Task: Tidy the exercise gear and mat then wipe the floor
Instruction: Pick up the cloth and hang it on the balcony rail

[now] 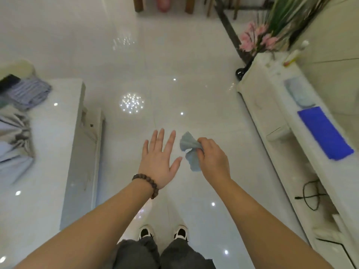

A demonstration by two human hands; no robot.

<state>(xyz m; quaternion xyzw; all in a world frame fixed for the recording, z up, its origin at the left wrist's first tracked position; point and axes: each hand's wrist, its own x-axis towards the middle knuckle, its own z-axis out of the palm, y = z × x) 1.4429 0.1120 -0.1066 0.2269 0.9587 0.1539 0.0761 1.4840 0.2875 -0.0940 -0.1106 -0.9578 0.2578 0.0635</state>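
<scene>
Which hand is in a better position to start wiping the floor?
Right. The right hand already grips the grey-blue cloth above the floor; the left hand is open and holds nothing.

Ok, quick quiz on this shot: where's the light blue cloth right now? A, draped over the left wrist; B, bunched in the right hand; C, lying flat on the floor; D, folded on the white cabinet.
B: the right hand grips the light blue cloth bunched above the floor, while the left hand is spread open beside it and holds nothing.
</scene>
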